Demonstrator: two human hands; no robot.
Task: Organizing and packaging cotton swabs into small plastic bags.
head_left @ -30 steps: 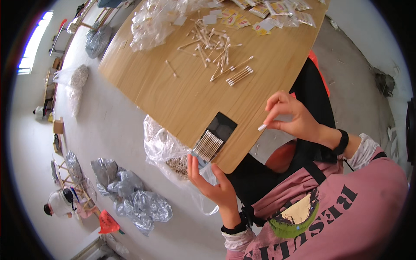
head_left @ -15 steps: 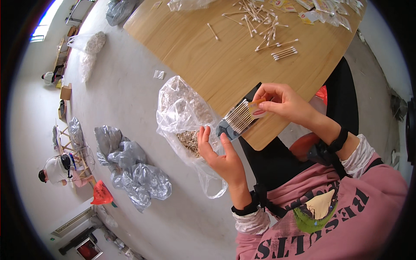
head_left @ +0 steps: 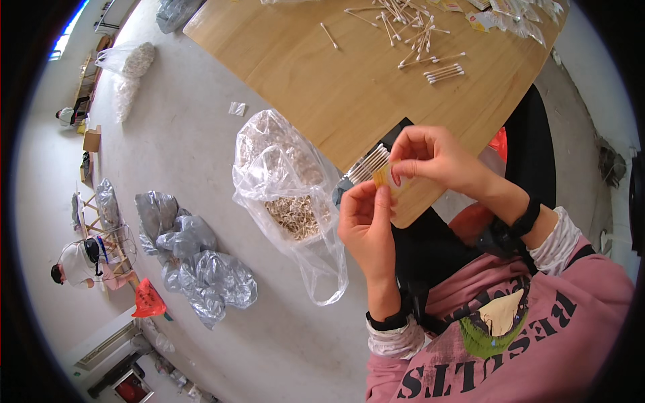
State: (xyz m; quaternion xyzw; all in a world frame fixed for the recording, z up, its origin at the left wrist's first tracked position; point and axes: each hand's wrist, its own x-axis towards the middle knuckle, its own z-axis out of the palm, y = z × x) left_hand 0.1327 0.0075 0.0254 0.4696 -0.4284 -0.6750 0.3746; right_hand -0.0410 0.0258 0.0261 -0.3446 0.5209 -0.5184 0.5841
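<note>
Both hands meet over the near corner of the wooden table. My right hand [head_left: 430,160] pinches a small yellow and white packet [head_left: 383,176] from above. My left hand [head_left: 368,225] is closed with thumb and forefinger at the packet's lower edge. Beside the packet, a row of cotton swabs [head_left: 368,165] lies on a dark flat holder [head_left: 401,129], partly covered by my fingers. Whether swab ends are inside the packet is hidden. Farther off on the table, a short row of swabs [head_left: 445,72] lies near a loose heap of cotton swabs [head_left: 420,33].
More packets [head_left: 514,20] lie at the table's far right. Left of the table [head_left: 302,87], an open clear plastic bag [head_left: 289,181] on the floor holds many swabs. Grey plastic bags [head_left: 201,258] lie farther left. Another person [head_left: 80,260] sits at the far left.
My left hand has moved up and right from the holder's lower end, its spread fingers closing at the packet. The packet has shifted slightly left, covering more of the swab row.
</note>
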